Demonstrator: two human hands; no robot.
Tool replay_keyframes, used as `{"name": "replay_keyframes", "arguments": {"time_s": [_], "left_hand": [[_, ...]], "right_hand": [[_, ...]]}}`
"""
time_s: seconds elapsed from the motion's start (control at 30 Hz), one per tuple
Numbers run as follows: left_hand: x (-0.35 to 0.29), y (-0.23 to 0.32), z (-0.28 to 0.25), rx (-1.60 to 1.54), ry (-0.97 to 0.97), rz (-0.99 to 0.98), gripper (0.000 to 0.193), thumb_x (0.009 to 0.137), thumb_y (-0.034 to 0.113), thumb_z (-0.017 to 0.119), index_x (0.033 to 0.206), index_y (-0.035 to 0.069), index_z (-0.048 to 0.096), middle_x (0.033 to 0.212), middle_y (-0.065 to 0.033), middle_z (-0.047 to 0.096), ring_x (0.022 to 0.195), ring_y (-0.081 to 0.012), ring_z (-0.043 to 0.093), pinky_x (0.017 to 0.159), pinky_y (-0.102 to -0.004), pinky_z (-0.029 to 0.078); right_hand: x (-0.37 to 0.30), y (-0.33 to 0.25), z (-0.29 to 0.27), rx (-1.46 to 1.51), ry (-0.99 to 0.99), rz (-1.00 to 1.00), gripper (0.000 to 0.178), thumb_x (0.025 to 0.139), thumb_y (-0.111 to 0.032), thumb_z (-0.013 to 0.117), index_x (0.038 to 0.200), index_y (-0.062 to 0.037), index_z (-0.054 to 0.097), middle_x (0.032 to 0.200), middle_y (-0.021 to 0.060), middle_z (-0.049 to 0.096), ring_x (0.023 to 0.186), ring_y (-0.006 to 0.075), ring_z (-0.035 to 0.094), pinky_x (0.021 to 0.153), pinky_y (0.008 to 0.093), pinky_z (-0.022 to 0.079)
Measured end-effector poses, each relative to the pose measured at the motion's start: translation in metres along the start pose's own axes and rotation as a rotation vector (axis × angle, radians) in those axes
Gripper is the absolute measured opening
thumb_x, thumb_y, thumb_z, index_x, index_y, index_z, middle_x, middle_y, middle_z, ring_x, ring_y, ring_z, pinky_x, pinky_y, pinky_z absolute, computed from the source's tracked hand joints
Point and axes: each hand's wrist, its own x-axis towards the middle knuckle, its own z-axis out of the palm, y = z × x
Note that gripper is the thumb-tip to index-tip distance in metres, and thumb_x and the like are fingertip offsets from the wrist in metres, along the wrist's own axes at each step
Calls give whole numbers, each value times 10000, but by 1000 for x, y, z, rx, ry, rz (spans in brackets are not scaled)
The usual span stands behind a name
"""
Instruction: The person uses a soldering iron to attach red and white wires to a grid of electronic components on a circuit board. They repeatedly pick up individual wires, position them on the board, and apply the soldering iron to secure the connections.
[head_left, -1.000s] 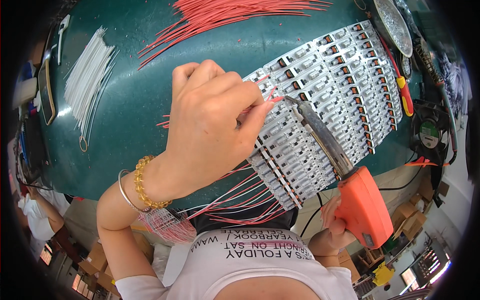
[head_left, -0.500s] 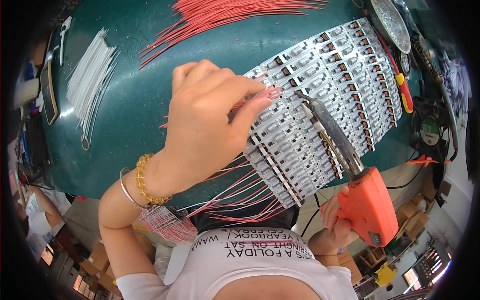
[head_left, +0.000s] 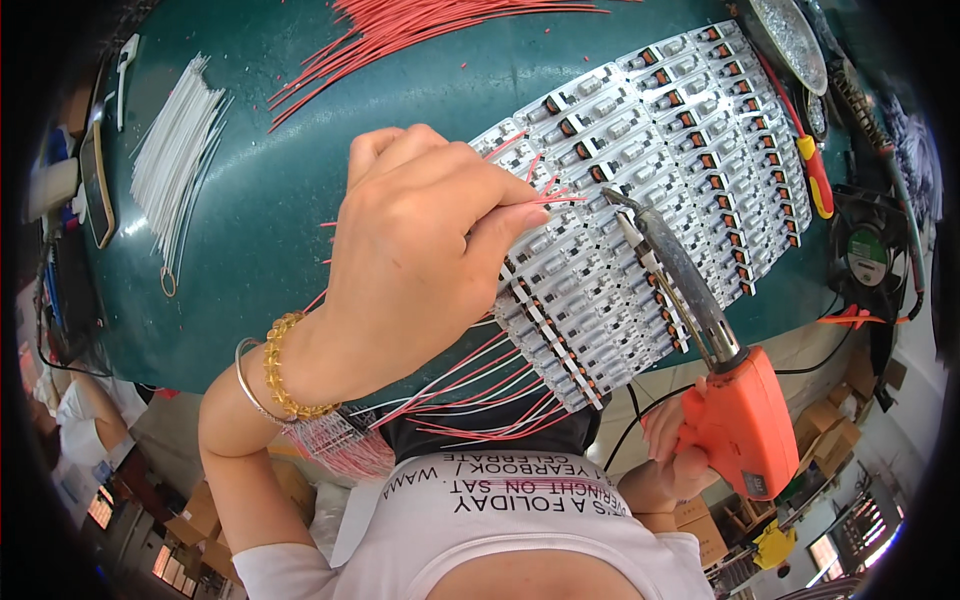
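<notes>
My left hand (head_left: 425, 245) hovers over the left part of a panel of small circuit boards (head_left: 640, 150), pinching several thin red wires (head_left: 558, 200) between thumb and forefinger. Their short ends poke out toward the soldering tip. An orange soldering gun (head_left: 752, 415) is gripped in my right hand (head_left: 672, 455) at the panel's near right side. Its dark tip reaches up and left over the boards, just right of the wire ends; contact cannot be made out. Red and white wires (head_left: 480, 385) trail from the panel's near left edge toward my lap.
Loose red wires (head_left: 400, 40) lie at the far side of the green table (head_left: 280, 200), and a bundle of white wires (head_left: 180, 150) lies at left. Along the right stand a metal dish (head_left: 788, 45), a red-yellow screwdriver (head_left: 815, 175) and a black fan (head_left: 868, 255).
A single red wire now extends farther from my left fingertips toward the soldering tip. The soldering gun has shifted slightly right, and the table view has shifted a little.
</notes>
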Motion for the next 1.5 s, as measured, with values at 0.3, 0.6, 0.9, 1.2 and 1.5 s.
{"name": "replay_keyframes", "arguments": {"time_s": [0.3,0.6,0.9,1.2,1.5], "left_hand": [[3,2,8,-27,-33,-38,63,772,72,778,782,64,716,704,-29,656,692,-191,553,757,-320,402],[4,3,7,-23,-38,-38,66,781,78,775,786,53,715,700,-32,652,689,-194,552,748,-322,399],[5,0,7,-47,-45,-21,62,788,82,767,794,49,715,698,-38,648,691,-201,548,748,-328,393],[5,1,7,-29,-52,-9,64,788,87,762,796,44,714,709,-41,653,692,-206,548,748,-326,393],[4,1,7,-24,-43,-7,62,785,86,762,798,45,718,705,-44,654,691,-205,546,743,-328,390]], "right_hand": [[34,-38,50,-59,-193,-76,812,900,-548,651,1325,113,445,503,-24,481,390,91,435,422,238,379],[11,-15,27,-159,-89,-56,696,850,-527,718,1195,51,538,630,-4,536,525,103,487,522,273,411],[-6,-2,7,-271,-70,-64,544,832,-465,702,979,32,537,570,-5,528,485,112,496,483,276,429],[5,-12,20,-327,-71,-163,814,876,-580,650,1250,119,462,516,-23,474,421,89,444,450,260,418],[2,-16,21,-299,-147,32,601,851,-530,714,1102,12,646,940,90,619,834,214,600,780,354,465]]}}
